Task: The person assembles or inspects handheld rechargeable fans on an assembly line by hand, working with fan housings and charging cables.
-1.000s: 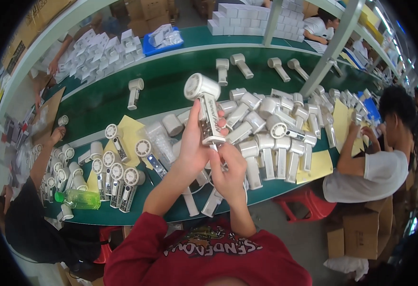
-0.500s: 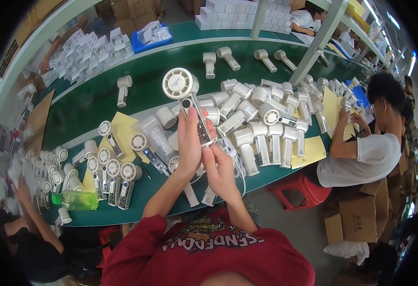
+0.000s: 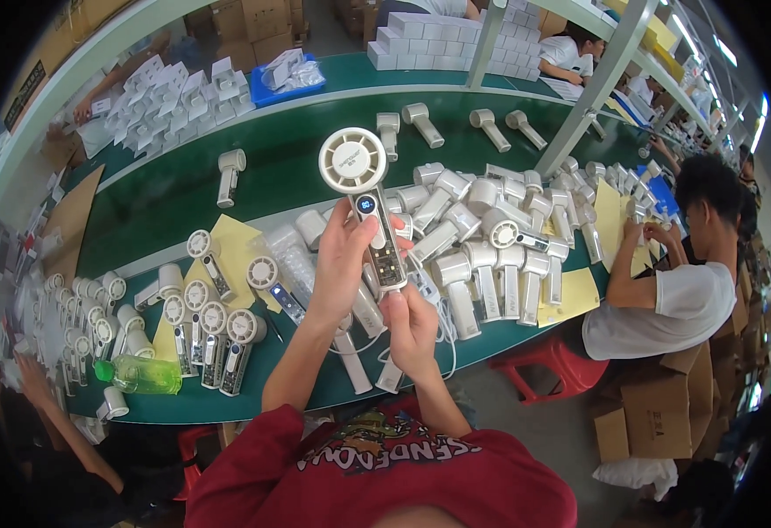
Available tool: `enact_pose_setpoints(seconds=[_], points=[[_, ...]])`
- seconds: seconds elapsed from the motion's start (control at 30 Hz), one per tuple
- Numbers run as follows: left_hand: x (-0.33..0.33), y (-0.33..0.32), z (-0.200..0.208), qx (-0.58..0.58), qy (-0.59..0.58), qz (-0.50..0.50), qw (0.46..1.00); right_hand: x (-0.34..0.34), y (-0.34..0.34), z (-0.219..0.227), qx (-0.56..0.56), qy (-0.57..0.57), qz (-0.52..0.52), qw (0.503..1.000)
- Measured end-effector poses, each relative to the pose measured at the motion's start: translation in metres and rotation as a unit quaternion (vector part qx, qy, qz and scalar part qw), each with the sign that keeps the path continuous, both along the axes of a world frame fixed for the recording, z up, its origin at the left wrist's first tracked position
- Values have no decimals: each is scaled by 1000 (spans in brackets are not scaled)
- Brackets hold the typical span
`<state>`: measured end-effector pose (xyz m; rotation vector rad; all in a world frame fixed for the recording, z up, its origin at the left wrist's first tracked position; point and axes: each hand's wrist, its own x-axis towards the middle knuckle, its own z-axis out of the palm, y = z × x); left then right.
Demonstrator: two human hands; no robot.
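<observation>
A white handheld fan (image 3: 351,160) stands upright before me, its round grille facing up at me and a small display lit on its handle. My left hand (image 3: 336,268) is wrapped round the handle, thumb on the front below the display. At the handle's bottom end, my right hand (image 3: 413,333) is closed in a pinch; what lies between its fingertips is hidden. A white cable (image 3: 447,327) loops beside that hand. Beyond it, many similar fans (image 3: 462,295) lie heaped on the green table, and others (image 3: 237,348) with see-through handles lie to the left.
A green bottle (image 3: 143,374) lies at the left front, near yellow paper sheets (image 3: 236,242). Spaced fans lie on a green belt (image 3: 306,132) behind. A metal post (image 3: 596,84) rises at the right. A co-worker (image 3: 680,299) sits by a red stool (image 3: 561,361).
The fan and both hands have shifted slightly right, and the fan's handle display now shows lit. My left thumb has moved down, uncovering the display.
</observation>
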<state>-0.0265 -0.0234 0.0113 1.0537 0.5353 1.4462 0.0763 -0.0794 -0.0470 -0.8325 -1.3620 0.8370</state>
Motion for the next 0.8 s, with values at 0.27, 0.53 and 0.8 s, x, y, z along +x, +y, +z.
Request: enact_pose_setpoints(seconds=[0.27,0.53,0.8], points=[[-2,1,1,-2,35,-55,998,3,0,4,-10,29,4,1000],[-2,-1,0,-39,-5,50,998,-20,1,-2,39,-128,-40,990],[-20,20,2,-43,-173,92,980,-21,-12,7,91,-161,-16,983]])
